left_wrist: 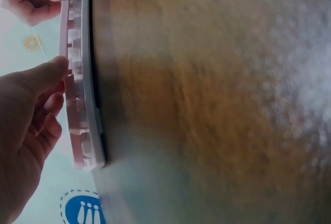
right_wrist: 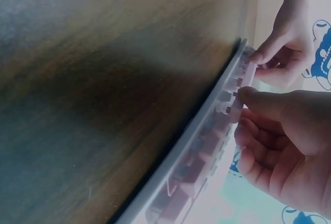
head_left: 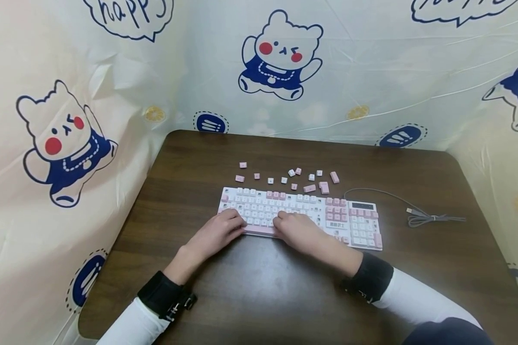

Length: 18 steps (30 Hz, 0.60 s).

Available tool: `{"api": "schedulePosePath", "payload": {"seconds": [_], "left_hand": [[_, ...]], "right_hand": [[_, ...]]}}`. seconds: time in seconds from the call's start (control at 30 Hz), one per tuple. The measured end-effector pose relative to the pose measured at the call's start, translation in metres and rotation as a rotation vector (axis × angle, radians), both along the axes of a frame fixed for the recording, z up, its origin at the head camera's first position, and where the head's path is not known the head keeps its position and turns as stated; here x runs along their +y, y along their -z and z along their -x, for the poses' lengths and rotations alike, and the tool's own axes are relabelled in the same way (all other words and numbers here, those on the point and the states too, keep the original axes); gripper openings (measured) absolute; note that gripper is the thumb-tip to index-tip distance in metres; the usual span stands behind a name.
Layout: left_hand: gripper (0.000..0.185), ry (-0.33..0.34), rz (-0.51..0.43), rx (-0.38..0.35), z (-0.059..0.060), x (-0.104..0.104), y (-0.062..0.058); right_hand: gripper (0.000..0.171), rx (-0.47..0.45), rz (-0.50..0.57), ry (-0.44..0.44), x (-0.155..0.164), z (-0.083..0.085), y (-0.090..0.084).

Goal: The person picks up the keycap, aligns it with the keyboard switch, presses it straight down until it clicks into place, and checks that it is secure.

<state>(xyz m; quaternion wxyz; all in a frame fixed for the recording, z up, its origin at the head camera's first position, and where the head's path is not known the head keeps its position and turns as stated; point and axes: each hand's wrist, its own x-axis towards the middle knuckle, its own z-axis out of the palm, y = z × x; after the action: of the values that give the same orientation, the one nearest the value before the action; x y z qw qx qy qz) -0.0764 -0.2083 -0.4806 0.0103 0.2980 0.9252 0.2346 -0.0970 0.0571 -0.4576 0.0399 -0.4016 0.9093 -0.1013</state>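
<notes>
Keyboard (head_left: 300, 215) at frame centre on tabletop (head_left: 259, 287). Left hand (head_left: 217, 233) and right hand (head_left: 300, 231) side by side on near edge, fingers curled, thumbs pinching long pink key (head_left: 263, 230). Loose keycaps (head_left: 293, 178) just above keyboard. Cable (head_left: 423, 215) at right.

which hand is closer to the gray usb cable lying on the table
Right. The right hand rests on the keyboard nearer the gray USB cable; the left hand sits further left, at the keyboard's opposite end.
</notes>
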Motion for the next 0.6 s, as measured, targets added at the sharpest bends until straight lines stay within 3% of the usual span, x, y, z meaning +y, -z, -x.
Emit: {"api": "schedulePosePath", "payload": {"seconds": [0.6], "left_hand": [[0.013, 0.000, -0.029, 0.007, 0.000, -0.002, 0.004]], "right_hand": [[0.015, 0.016, 0.007, 0.009, 0.015, -0.002, -0.002]]}}
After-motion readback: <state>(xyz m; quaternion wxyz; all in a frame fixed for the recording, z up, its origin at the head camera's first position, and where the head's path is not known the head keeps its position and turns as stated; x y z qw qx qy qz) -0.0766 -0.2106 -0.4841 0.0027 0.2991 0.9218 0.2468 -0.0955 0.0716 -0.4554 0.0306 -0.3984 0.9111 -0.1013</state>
